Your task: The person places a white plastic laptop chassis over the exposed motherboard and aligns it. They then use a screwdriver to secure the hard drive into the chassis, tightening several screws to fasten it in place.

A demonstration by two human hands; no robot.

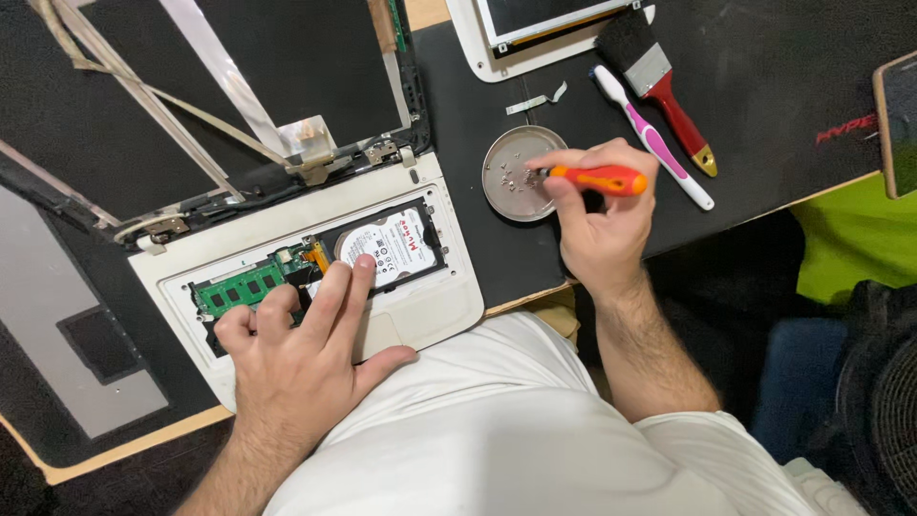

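Observation:
A white laptop base (439, 306) lies upside down on the black mat, its bay open. Inside sit a silver hard drive (394, 247) and a green memory module (239, 289). My left hand (301, 349) rests flat on the base, two fingertips touching the drive's left edge. My right hand (597, 215) holds an orange-handled screwdriver (597, 179), its tip over a round metal dish (511, 177) that holds a few small screws.
A red-handled paintbrush (659, 81) and a pink-and-white toothbrush (654, 139) lie right of the dish. The detached black screen lid with ribbon cables (229, 86) sits behind the base. A white device (535, 29) is at the top, a phone (898, 119) at the right edge.

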